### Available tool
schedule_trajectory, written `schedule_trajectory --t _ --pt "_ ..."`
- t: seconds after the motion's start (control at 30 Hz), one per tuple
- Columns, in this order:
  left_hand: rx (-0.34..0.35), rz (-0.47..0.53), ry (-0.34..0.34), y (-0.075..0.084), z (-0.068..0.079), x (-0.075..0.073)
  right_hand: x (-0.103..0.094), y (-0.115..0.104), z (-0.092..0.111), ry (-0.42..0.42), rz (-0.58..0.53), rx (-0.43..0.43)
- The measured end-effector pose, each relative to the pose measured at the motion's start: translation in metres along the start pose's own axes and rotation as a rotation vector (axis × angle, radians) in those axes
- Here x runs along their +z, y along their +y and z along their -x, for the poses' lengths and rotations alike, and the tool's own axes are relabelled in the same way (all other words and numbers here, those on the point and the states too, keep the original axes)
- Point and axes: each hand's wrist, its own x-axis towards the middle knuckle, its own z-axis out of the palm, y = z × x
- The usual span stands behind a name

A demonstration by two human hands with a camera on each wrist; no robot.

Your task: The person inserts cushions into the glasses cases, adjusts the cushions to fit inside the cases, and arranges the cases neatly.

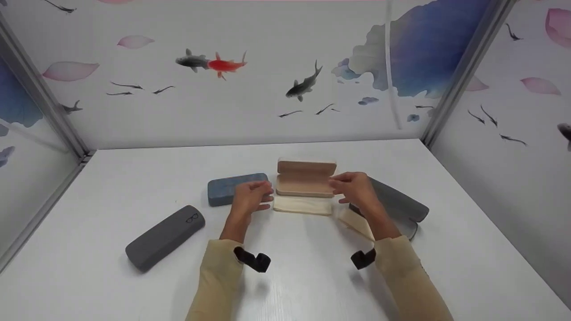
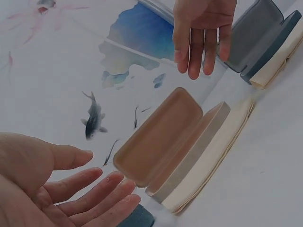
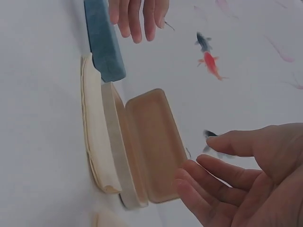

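An open glasses case (image 1: 305,186) with a tan lining stands between the two hands, its lid tipped back. Along its front lies a folded cream cloth (image 1: 302,206). The left hand (image 1: 250,196) hovers over the right end of a shut blue glasses case (image 1: 221,191), holding nothing; its fingers are loosely extended in the left wrist view. At the open case's right end is the right hand (image 1: 354,189), fingers relaxed and empty in the right wrist view (image 3: 236,179). Whether its fingertips touch the case I cannot tell.
A shut dark grey glasses case (image 1: 165,237) with a glasses mark lies at the left. Partly behind the right arm is an open grey case (image 1: 398,203), with another cream cloth (image 1: 357,223) before it. Printed wall panels (image 1: 258,111) enclose the white table (image 1: 303,285).
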Motion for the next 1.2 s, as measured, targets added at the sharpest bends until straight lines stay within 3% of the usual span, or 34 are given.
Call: schedule_trajectory --t 0.2,0.43,0.73,0.9,1.2 --pt "-0.063 -0.031 0.028 -0.012 -0.007 0.015 0.0 0.014 -0.006 -0.01 -0.011 0.066" --pt "-0.12 -0.035 0.08 -0.019 -0.008 0.019 0.003 0.018 -0.01 -0.025 -0.007 0.096" --pt "-0.077 -0.125 0.115 -0.028 -0.01 0.024 0.012 0.028 -0.011 -0.035 0.052 0.189" --pt "-0.081 -0.153 0.126 -0.03 -0.009 0.027 0.017 0.033 -0.012 -0.062 0.013 0.212" --pt "-0.09 -0.193 0.077 -0.032 -0.011 0.03 0.024 0.036 -0.014 -0.099 0.025 0.228"
